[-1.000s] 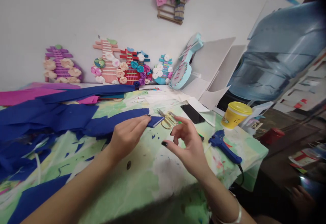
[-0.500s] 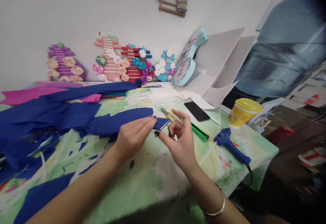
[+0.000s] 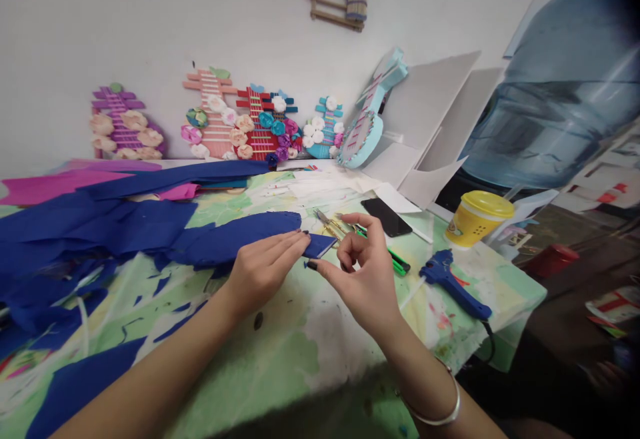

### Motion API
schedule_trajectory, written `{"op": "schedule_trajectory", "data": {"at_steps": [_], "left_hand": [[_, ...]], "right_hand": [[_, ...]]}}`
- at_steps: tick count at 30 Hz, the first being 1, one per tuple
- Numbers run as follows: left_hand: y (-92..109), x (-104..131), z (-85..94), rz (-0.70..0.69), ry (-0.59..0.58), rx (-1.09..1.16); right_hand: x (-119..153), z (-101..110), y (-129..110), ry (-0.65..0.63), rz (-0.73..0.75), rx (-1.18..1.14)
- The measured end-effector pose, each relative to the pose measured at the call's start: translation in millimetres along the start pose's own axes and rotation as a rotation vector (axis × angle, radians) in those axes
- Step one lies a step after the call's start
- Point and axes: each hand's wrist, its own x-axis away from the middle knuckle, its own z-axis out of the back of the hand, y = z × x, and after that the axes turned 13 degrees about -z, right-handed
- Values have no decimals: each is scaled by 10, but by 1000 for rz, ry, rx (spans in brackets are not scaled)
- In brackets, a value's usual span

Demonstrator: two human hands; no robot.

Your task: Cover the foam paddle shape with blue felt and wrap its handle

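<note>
A long piece covered in dark blue paper or cloth [image 3: 250, 230] lies on the table, rounded at its left and narrowing to a squared right end. My left hand [image 3: 264, 267] rests across its narrow part, fingers stretched out and side by side; its thumb is hidden. Just right of that end is my right hand [image 3: 373, 272], its thumb stretched toward the lower edge and its index finger raised and bent. The other right fingers curl in, and I see nothing held. Scissors [image 3: 327, 221] and a green utility knife [image 3: 399, 264] lie behind the right hand.
A blue glue gun [image 3: 453, 284], a phone [image 3: 387, 217] and a yellow-lidded cup [image 3: 480, 216] are to the right. Blue sheets [image 3: 100, 226] and scraps cover the left. Flower-decorated lute shapes [image 3: 260, 122] lean against the wall. A large water bottle [image 3: 560, 106] stands beyond.
My right hand has shifted slightly right, and its thumb has drawn down a little from the blue piece's end. The left hand stays nearly in place on the piece.
</note>
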Motion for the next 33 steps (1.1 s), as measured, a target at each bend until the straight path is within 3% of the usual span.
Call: {"op": "schedule_trajectory", "data": {"at_steps": [5,11,27,33], "left_hand": [[-2,-19,20,5,2,7],[-9,-21,30,25,-6,20],[3,-6,-2,-4,-6,15],[0,-3,0,36,29,10]], "right_hand": [[96,1,35,-18,63,-14],[75,19,53,44,34,-70],[32,11,28,44,-4,-91],[99,78,23,110,117,-26]]}}
